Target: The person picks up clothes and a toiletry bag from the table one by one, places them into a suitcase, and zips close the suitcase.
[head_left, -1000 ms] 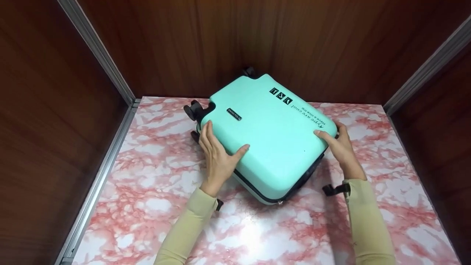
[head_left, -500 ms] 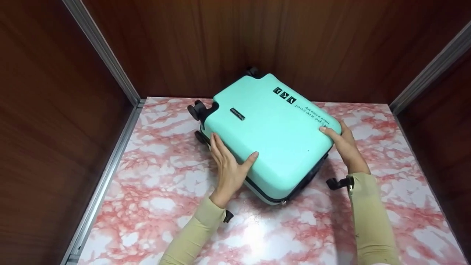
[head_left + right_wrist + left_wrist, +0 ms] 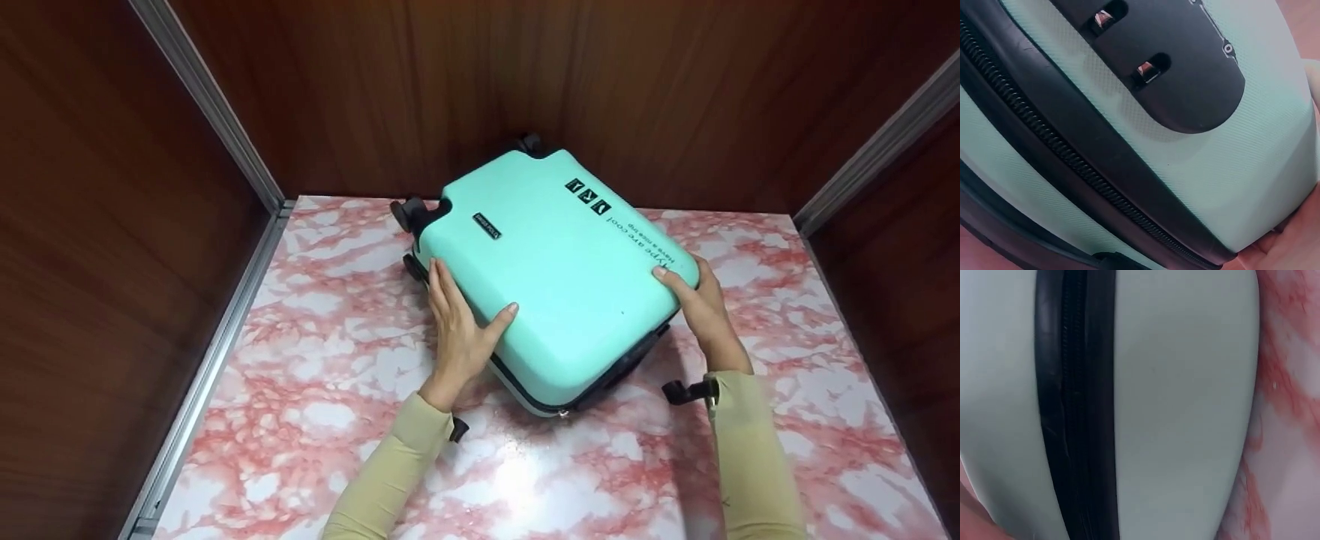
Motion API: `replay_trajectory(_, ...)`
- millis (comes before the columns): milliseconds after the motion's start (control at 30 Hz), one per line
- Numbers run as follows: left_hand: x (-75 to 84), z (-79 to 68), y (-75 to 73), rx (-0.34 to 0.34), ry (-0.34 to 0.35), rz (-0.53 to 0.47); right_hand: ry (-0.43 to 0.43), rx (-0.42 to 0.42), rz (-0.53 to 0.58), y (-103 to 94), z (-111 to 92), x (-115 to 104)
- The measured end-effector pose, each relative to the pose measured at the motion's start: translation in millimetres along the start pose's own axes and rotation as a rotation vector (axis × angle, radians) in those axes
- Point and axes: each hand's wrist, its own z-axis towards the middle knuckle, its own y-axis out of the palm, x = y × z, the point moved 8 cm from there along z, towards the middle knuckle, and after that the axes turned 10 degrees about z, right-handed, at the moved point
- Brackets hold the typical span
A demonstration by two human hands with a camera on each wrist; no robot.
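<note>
A mint-green hard-shell suitcase (image 3: 555,255) lies flat and at an angle on the surface, its wheels (image 3: 409,214) toward the back left. Along its near-left side, my left hand (image 3: 459,337) rests with straight fingers, the thumb on the top shell. My right hand (image 3: 701,304) grips the right corner, thumb on top and fingers wrapped over the edge, partly hidden. The left wrist view shows the dark zipper (image 3: 1075,405) running round the side. A black lock panel (image 3: 1185,84) with number dials appears in the right wrist view beside that hand's fingers.
The suitcase lies on a red-and-white marbled tabletop (image 3: 322,375). Dark wood panels (image 3: 345,90) rise behind and on both sides, joined by metal strips (image 3: 217,360). The rear wheel (image 3: 531,142) is close to the back panel.
The suitcase has turned slightly clockwise, its back end shifting right and its near corner left. Both hands stay on it, the left one having slid a little along the side.
</note>
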Motion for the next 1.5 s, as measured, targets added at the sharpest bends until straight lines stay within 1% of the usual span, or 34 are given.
replay_trajectory(133, -5.8, 5.4, 1.2, -0.039, 0.007, -0.030, -0.012, 0.041, -0.021, -0.2, -10.9, -0.2)
replay_trajectory(267, -9.3, 10.4, 1.1, -0.077, 0.018, -0.044, -0.006, 0.047, -0.036, -0.6, -23.1, 2.1)
replay_trajectory(333, -10.7, 13.9, 1.7, -0.112, 0.019, -0.044, 0.000, 0.047, -0.039, -0.6, -28.8, 3.8)
replay_trajectory(400, -11.8, 18.2, 2.7, -0.162, 0.015, -0.028, 0.007, 0.057, -0.048, -0.9, -34.0, 4.5)
replay_trajectory(500, -12.9, 24.6, 4.2, -0.234, 0.012, 0.004, 0.012, 0.092, -0.069, -2.3, -40.6, 4.3)
replay_trajectory(567, -13.2, 29.0, 4.4, -0.266, 0.010, 0.016, 0.016, 0.114, -0.073, -2.9, -44.2, 3.6)
replay_trajectory(633, -14.2, 32.7, 4.8, -0.282, 0.007, 0.019, 0.022, 0.140, -0.078, -2.9, -47.2, 4.0)
replay_trajectory(733, -15.4, 37.3, 6.1, -0.294, 0.003, 0.019, 0.033, 0.183, -0.058, -1.9, -50.3, 6.7)
replay_trajectory(900, -15.8, 44.4, 10.0, -0.316, 0.011, 0.008, 0.004, 0.268, -0.018, -0.3, -55.5, 9.7)
replay_trajectory(1033, -16.7, 52.3, 15.5, -0.358, 0.020, -0.012, -0.020, 0.313, -0.014, 0.4, -63.0, 9.0)
replay_trajectory(1167, -17.2, 66.2, 24.2, -0.407, 0.049, -0.046, -0.014, 0.353, -0.017, -0.2, -71.1, 10.0)
replay_trajectory(1267, -20.4, 78.4, 29.6, -0.433, 0.047, -0.065, -0.009, 0.367, -0.017, 2.1, -73.9, 12.0)
replay_trajectory(1367, -23.7, 88.8, 33.8, -0.455, 0.022, -0.072, -0.016, 0.373, -0.009, 3.8, -74.2, 13.1)
replay_trajectory(1500, -19.7, 99.8, 39.4, -0.490, 0.013, -0.071, -0.026, 0.402, -0.010, 0.1, -73.9, 11.4)
